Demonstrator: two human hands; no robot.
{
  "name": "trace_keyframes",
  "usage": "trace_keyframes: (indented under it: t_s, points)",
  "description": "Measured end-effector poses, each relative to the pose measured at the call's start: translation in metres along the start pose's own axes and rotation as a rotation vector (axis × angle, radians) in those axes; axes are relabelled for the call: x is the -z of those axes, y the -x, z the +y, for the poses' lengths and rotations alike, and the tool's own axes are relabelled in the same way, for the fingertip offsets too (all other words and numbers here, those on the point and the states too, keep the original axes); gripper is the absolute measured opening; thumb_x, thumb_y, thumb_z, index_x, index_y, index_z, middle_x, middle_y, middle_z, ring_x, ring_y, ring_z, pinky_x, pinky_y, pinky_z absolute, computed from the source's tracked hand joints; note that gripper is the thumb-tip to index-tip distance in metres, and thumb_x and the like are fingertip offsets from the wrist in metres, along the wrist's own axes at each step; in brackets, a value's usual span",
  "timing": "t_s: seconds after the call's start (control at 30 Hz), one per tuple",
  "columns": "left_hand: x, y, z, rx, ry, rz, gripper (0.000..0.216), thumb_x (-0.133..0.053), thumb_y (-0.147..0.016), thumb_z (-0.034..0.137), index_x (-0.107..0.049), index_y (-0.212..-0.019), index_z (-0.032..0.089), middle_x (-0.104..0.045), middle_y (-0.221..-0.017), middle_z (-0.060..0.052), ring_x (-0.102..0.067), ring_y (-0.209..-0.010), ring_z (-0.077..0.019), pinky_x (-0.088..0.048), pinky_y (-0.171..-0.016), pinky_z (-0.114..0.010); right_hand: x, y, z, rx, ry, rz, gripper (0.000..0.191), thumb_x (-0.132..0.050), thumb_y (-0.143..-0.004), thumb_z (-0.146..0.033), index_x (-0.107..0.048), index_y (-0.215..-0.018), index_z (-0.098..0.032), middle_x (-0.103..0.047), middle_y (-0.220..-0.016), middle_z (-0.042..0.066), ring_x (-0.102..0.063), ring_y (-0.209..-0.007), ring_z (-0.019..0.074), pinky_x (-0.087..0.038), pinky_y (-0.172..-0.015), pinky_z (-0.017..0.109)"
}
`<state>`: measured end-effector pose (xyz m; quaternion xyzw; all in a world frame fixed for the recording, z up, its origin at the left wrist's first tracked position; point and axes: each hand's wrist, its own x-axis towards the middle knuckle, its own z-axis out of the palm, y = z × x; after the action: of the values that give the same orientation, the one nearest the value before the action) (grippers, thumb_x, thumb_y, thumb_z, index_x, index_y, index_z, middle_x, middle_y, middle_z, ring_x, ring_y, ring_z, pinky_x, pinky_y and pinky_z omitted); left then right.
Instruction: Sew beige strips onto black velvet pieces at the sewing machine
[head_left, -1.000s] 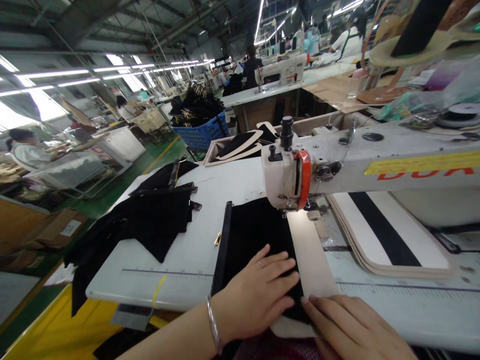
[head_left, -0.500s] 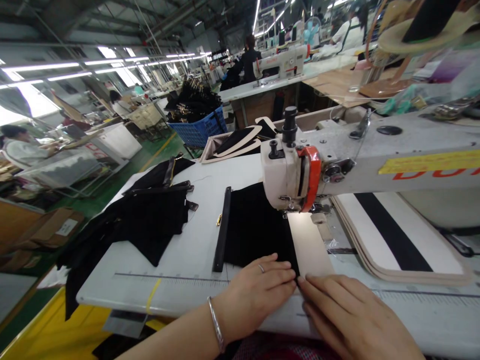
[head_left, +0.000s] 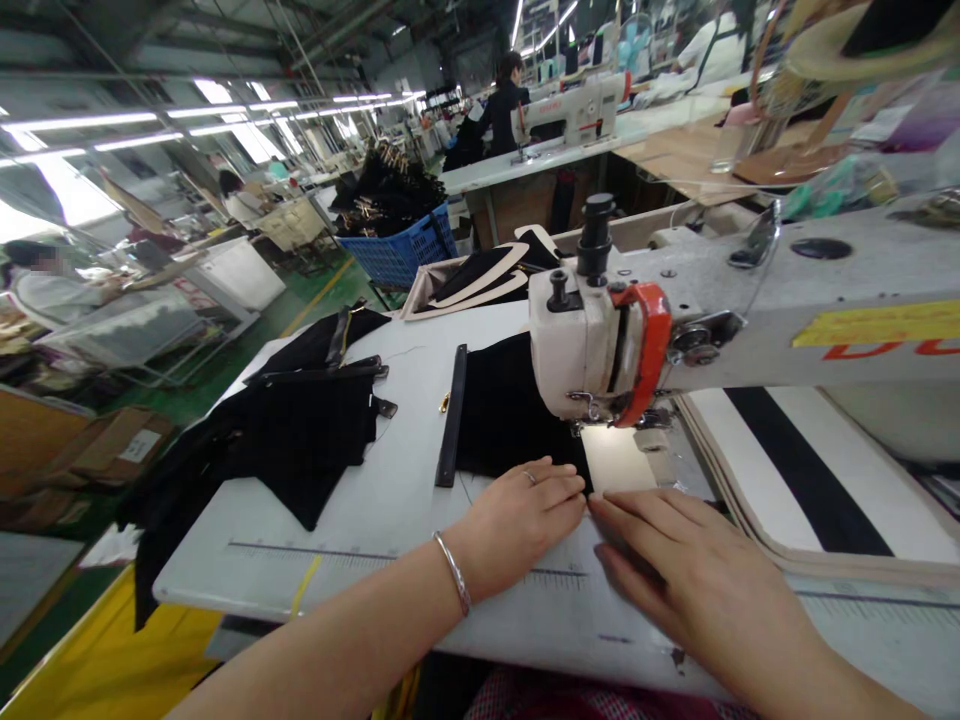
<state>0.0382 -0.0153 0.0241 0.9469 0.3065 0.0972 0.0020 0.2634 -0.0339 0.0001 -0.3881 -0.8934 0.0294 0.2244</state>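
Note:
Under the head of the sewing machine (head_left: pixel 574 345) lies a piece of black fabric (head_left: pixel 499 415), with a dark zipper strip (head_left: pixel 451 420) and gold puller along its left edge. A cream strip (head_left: pixel 619 462) runs beside the fabric's right edge, beneath the presser foot. My left hand (head_left: pixel 521 520), wearing a ring and a bangle, rests flat on the fabric's near right corner, fingers stretched out. My right hand (head_left: pixel 675 550) lies with extended fingers on the near end of the cream strip. The fingertips of both hands almost meet at the seam. The needle itself is hard to make out.
More black zippered pieces (head_left: pixel 300 430) hang over the table's left side. Stacked cream panels with a black stripe (head_left: pixel 810 470) lie right of the machine. Behind are a box of cut pieces (head_left: pixel 420 295) and a blue crate (head_left: pixel 401 255). Co-workers sit farther off.
The black fabric and cream strip have moved away from me, farther under the machine head. Both my hands have slid forward with them, still lying flat.

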Motion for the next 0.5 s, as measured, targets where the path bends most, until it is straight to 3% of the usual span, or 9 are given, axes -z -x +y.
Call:
trace_keyframes:
  t_s: [0.3,0.5]
  points:
    - [-0.005,-0.017,-0.026,0.052,0.023,-0.015,0.024,-0.045,-0.095,0.011,-0.056,-0.116,0.013,-0.057,-0.126,-0.009,-0.052,-0.122,-0.0181,-0.039,-0.11,-0.034,-0.004,-0.025,0.016,-0.032,0.061,-0.06,0.036,-0.052,-0.09,-0.036,-0.056,-0.123,-0.021,-0.059,-0.115,0.004,-0.052,-0.107,0.0235,-0.044,-0.094,0.043]
    - [-0.009,-0.028,-0.044,0.111,0.091,0.015,0.021,-0.05,-0.093,0.014,-0.058,-0.112,0.016,-0.062,-0.116,-0.007,-0.057,-0.113,-0.0178,-0.045,-0.103,-0.032,-0.008,-0.037,0.024,-0.071,0.123,-0.085,0.041,-0.049,-0.091,-0.041,-0.056,-0.126,-0.021,-0.06,-0.121,0.006,-0.055,-0.101,0.0249,-0.046,-0.09,0.044]
